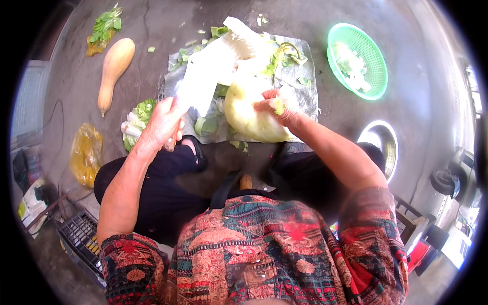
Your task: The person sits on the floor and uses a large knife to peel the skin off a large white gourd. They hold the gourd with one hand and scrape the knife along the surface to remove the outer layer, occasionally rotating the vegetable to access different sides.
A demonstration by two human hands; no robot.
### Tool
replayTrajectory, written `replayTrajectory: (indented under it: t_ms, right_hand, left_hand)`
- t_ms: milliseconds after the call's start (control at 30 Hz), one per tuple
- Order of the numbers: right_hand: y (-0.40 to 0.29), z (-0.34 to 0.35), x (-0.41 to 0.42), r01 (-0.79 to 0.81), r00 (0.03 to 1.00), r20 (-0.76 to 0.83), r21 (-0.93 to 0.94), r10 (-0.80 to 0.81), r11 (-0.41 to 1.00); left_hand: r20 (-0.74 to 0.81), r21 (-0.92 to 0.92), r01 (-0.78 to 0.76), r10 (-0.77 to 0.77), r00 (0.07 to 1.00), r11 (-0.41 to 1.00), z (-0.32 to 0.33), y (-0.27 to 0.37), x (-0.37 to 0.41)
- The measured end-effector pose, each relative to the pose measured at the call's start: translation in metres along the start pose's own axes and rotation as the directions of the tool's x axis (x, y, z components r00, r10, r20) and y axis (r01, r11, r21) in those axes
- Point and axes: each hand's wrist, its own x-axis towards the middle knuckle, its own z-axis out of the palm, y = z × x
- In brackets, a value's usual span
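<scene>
My left hand (164, 124) is closed round the wooden handle of a knife (170, 142); glare washes out what extends beyond the fist. A large pale green gourd or melon (249, 110) lies on a grey cloth sheet (305, 110). Against its right side, my right hand (280, 106) pinches a small pale green piece (278, 105). Behind the gourd, an overexposed white mass (217, 65) covers part of the sheet, its nature unclear. Green peelings and leaf scraps (207, 125) are scattered around it.
A green plastic colander (375, 70) with pale pieces stands back right, a metal bowl (392, 148) by my right knee. At left lie a butternut squash (116, 63), a leafy cabbage (131, 126), a yellow plastic bag (85, 156) and leafy greens (106, 26). A dark crate (82, 236) stands lower left.
</scene>
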Motion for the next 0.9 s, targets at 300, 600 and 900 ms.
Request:
replayTrajectory:
  t_ms: [300,600,900]
  right_hand:
    - [-0.017,-0.020,-0.017,0.173,0.962,-0.120,-0.433,-0.247,0.885]
    - [0.100,-0.021,-0.024,0.230,0.971,0.207,-0.944,-0.115,0.237]
    - [0.071,-0.020,-0.022,0.020,0.988,0.041,-0.990,0.150,0.136]
  left_hand:
    - [0.006,0.084,0.008,-0.009,1.000,0.996,0.012,-0.008,0.012]
    - [0.108,0.130,0.000,-0.014,0.994,0.991,0.026,-0.009,0.020]
    - [0.121,0.246,0.010,-0.041,0.992,0.969,0.033,-0.014,0.025]
